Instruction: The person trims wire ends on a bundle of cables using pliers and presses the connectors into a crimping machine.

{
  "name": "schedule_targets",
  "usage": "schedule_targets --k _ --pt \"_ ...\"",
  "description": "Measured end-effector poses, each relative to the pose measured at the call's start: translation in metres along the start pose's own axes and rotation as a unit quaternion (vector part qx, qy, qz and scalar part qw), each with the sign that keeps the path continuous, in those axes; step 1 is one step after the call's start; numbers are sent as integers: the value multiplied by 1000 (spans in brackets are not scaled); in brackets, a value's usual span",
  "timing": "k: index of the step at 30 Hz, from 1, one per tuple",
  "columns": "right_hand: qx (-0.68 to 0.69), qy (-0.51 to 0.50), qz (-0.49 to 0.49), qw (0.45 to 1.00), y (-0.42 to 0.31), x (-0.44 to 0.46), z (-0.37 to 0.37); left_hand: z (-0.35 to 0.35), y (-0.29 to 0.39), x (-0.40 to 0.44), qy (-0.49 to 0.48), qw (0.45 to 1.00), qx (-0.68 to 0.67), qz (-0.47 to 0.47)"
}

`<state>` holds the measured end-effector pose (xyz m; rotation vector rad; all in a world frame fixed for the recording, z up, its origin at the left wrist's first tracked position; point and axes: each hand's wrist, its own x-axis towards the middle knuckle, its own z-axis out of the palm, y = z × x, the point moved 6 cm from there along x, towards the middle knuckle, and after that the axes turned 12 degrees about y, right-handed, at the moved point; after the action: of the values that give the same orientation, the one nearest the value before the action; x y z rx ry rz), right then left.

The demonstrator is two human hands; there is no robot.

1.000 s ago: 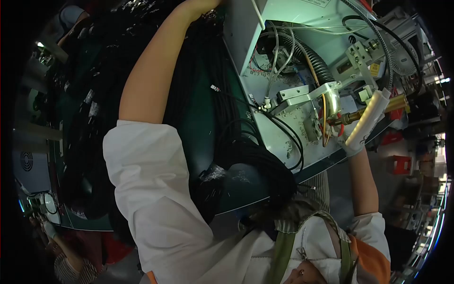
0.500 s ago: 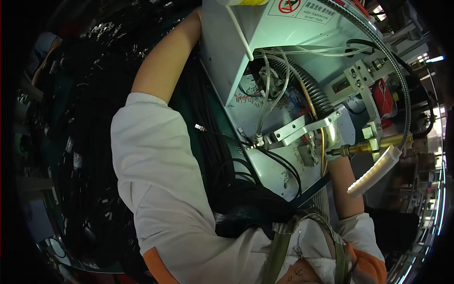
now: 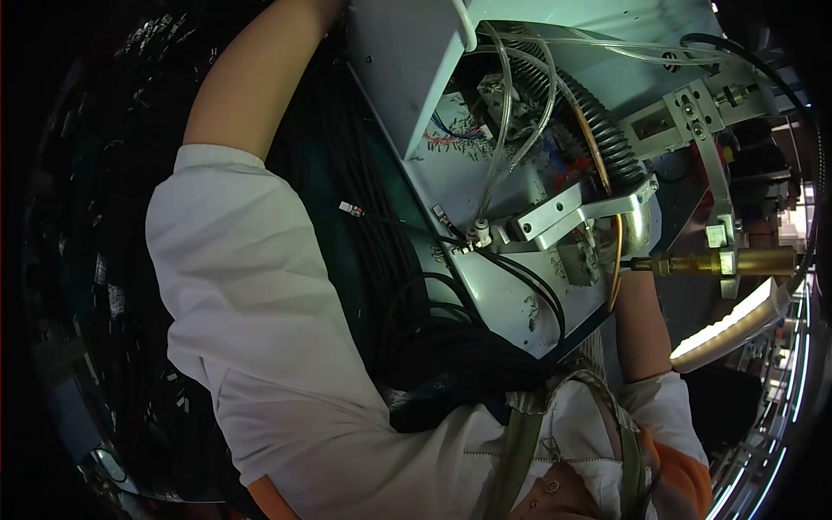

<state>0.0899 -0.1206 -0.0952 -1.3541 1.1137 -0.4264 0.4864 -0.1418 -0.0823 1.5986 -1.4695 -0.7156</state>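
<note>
Neither of my hands shows. My left forearm (image 3: 247,78) runs up past the machine's left side and leaves the top edge, so the hand is outside the picture. On the right, my other forearm (image 3: 641,321) goes up behind the brass-coloured cylindrical tool (image 3: 728,263) and metal brackets, which hide that hand. Near it are a thin copper-coloured tube (image 3: 618,251) and a curved metal pipe (image 3: 637,227). Black cables with metal plug ends lie at the machine's edge; one plug (image 3: 351,209) points left, another plug (image 3: 442,214) sits by the fitting.
The pale machine housing (image 3: 403,65) fills the upper middle, with clear hoses (image 3: 503,113) and a ribbed black duct (image 3: 611,143). Small metal bits litter its base. A lit lamp (image 3: 728,329) hangs at the right. Bundled black cables (image 3: 364,234) cover the left side.
My view has shifted, so the machine's parts and the lamp sit farther right and the warning label has left the picture. My left arm appears farther left and higher.
</note>
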Motion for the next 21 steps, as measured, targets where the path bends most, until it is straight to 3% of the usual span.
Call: schedule_targets --k 21 --pt "-8 24 1 1000 1 5 -10 -2 -6 2 10 1000 -6 8"
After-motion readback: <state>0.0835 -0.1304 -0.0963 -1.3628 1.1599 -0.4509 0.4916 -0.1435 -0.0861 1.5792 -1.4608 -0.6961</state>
